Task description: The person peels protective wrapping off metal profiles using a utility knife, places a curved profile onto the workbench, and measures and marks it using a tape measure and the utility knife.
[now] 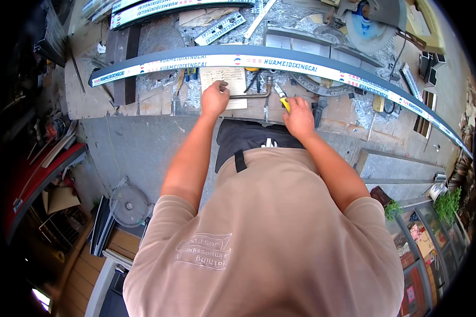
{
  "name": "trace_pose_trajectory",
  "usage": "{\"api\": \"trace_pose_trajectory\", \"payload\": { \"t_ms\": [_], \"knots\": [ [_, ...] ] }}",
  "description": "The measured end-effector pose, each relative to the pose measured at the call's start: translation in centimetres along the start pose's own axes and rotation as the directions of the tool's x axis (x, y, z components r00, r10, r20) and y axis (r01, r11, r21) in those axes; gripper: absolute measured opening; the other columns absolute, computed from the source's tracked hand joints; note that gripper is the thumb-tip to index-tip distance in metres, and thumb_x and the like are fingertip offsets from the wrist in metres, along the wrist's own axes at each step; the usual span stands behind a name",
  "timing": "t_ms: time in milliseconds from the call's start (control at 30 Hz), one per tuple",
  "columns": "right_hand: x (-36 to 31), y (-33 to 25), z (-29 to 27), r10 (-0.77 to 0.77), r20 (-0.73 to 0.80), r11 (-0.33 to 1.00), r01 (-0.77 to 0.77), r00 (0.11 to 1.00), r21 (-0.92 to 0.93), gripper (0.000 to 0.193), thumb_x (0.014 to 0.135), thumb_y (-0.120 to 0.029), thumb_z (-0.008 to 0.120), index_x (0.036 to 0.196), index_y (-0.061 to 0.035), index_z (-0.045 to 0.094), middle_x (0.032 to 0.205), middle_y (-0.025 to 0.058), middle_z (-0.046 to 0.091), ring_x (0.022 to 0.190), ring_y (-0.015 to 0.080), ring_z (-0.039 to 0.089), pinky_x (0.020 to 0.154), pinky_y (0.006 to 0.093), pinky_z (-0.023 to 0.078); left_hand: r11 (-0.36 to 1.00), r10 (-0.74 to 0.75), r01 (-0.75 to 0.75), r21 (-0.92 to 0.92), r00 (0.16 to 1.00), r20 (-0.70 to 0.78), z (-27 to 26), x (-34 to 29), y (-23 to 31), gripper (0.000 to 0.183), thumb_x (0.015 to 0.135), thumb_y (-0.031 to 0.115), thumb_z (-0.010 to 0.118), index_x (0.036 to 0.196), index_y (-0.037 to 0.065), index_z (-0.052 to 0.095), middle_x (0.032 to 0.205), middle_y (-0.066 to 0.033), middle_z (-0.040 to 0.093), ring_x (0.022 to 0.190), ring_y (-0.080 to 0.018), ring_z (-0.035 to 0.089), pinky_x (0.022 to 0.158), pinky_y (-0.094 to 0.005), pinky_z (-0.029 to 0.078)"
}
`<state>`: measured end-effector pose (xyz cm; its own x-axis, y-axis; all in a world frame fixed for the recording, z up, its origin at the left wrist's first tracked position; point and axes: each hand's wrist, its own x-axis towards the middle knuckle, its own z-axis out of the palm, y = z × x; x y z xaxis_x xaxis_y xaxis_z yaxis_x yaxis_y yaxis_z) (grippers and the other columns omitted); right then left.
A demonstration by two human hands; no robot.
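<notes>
My left hand (215, 99) rests over a sheet of paper with handwriting (238, 81) near the bench's front edge. Its fingers are curled at the end of an L-shaped metal socket wrench (255, 96), which runs right and bends away from me. My right hand (300, 117) is closed on a utility knife (285, 103) with a yellow handle, its blade end pointing away to the left. Beyond both hands, a long dark profile strip (195, 51) with printed white film lies across the bench.
A saw with a round blade (369, 33) stands at the back right. More film-covered profiles (158, 11) are stacked at the back left. Metal shavings, pliers (192, 73) and offcuts litter the workbench (158, 105). A round fan guard (128, 204) is low at left.
</notes>
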<state>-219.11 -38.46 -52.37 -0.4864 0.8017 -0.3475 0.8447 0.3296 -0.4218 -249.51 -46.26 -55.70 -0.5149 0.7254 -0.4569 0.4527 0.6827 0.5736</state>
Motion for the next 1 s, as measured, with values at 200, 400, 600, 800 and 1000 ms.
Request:
{"api": "trace_pose_trajectory", "payload": {
  "t_ms": [200, 400, 600, 800, 1000],
  "knots": [
    [-1.5, -0.8, -7.7, -0.130, 0.099, 0.941, 0.091, 0.987, 0.325, 0.035, 0.092, -0.022, 0.076, 0.123, -0.0082, 0.070, 0.114, 0.0160, 0.072, 0.104, 0.0391, 0.071, 0.092, 0.0498, 0.058, 0.998, 0.020, -0.020, 0.066, 1.000, -0.012, 5.6, -1.5, 3.4, 0.043, 0.086, 0.016, 0.078, 0.127, 0.006, 0.071, 0.111, -0.0155, 0.078, 0.104, -0.0348, 0.074, 0.094, -0.0444, 0.058],
    [-3.5, -15.8, -24.0, -0.774, -0.356, 0.383, 0.835, 0.524, 0.396, 0.019, 0.091, -0.022, 0.069, 0.106, -0.0110, 0.073, 0.101, 0.0100, 0.074, 0.090, 0.0301, 0.072, 0.075, 0.0444, 0.059, 0.982, 0.072, -0.054, 0.183, 0.993, -0.091, 8.7, 2.9, 4.5, 0.083, 0.082, 0.034, 0.087, 0.150, 0.002, 0.050, 0.141, -0.0279, 0.056, 0.128, -0.0467, 0.059, 0.111, -0.0504, 0.049],
    [-6.9, -15.1, -32.5, -0.857, -0.312, 0.304, 0.891, 0.410, 0.336, 0.021, 0.089, -0.022, 0.074, 0.107, -0.0110, 0.074, 0.096, 0.0093, 0.072, 0.085, 0.0298, 0.071, 0.072, 0.0432, 0.057, 0.952, 0.201, -0.159, 0.260, 0.969, -0.143, 9.7, 5.9, 3.7, 0.098, 0.082, 0.048, 0.087, 0.157, 0.001, 0.045, 0.157, -0.0331, 0.040, 0.144, -0.0480, 0.045, 0.120, -0.0470, 0.041],
    [-8.7, -11.5, -36.2, -0.812, -0.285, 0.427, 0.852, 0.509, 0.304, 0.024, 0.087, -0.022, 0.078, 0.107, -0.0109, 0.074, 0.092, 0.0086, 0.071, 0.080, 0.0296, 0.069, 0.068, 0.0420, 0.055, 0.907, 0.240, -0.145, 0.396, 0.950, -0.200, 11.1, 7.4, 3.0, 0.091, 0.086, 0.051, 0.084, 0.154, 0.002, 0.050, 0.159, -0.0311, 0.045, 0.147, -0.0470, 0.041, 0.122, -0.0463, 0.037],
    [-11.0, -8.4, -37.2, -0.671, -0.316, 0.598, 0.741, 0.671, 0.304, 0.027, 0.085, -0.022, 0.082, 0.108, -0.0109, 0.075, 0.087, 0.0079, 0.070, 0.075, 0.0293, 0.067, 0.065, 0.0408, 0.053, 0.952, 0.254, -0.222, 0.210, 0.957, -0.142, 10.3, 8.0, 2.8, 0.088, 0.081, 0.044, 0.090, 0.148, -0.001, 0.055, 0.148, -0.0306, 0.057, 0.139, -0.0486, 0.049, 0.120, -0.0474, 0.039]
  ]
}}
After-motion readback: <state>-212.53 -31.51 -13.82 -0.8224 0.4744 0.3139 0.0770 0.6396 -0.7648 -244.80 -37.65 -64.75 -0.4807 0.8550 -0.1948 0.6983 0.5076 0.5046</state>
